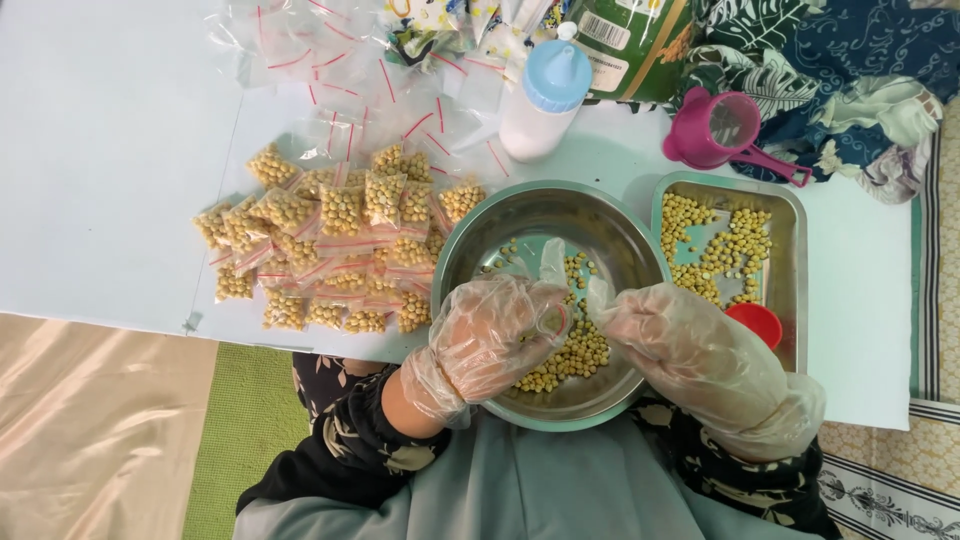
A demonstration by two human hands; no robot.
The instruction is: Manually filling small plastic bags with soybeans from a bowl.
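**Gloved hands meet over the bean bowl**

A small clear bag (551, 262) is pinched between the left hand (490, 335) and right hand (680, 345), both curled closed above the steel bowl (600, 222) of yellow beans (572, 358). Filled bags (330, 250) lie left; a bean tray (790, 215) and red cap (756, 322) sit right.

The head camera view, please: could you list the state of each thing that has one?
Round steel bowl: partly filled with yellow beans.
Steel tray: thin layer of beans.
Filled bags: sealed, piled.
Empty bags: unfilled.
White bottle: capped.
Left hand: gloved, holding small bag.
Right hand: gloved, at the bag.
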